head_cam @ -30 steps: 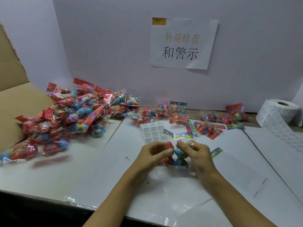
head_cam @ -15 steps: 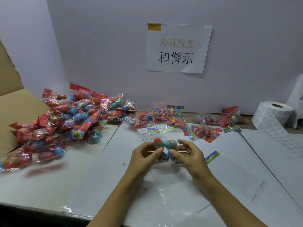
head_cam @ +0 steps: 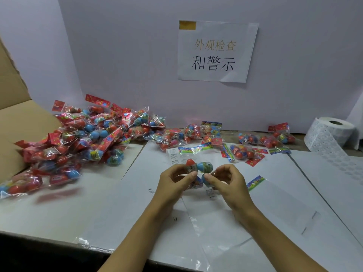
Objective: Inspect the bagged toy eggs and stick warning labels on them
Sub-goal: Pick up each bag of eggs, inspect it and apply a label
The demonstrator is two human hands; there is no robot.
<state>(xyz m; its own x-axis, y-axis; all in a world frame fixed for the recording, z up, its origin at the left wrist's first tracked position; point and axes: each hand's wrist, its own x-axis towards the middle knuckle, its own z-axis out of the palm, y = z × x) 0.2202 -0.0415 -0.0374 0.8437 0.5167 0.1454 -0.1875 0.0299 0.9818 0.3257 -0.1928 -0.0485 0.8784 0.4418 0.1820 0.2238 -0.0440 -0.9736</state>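
One bag of toy eggs is pinched between the curled fingers of the left hand and right hand, raised just above the paper-covered worktop. A heap of bagged eggs is piled at left; a label roll is stood at far right.

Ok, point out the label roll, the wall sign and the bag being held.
label roll point(head_cam: 336, 128), head view, top face beside the core
wall sign point(head_cam: 216, 52), head view, sheet's middle
held bag of eggs point(head_cam: 205, 167), head view, blue egg inside
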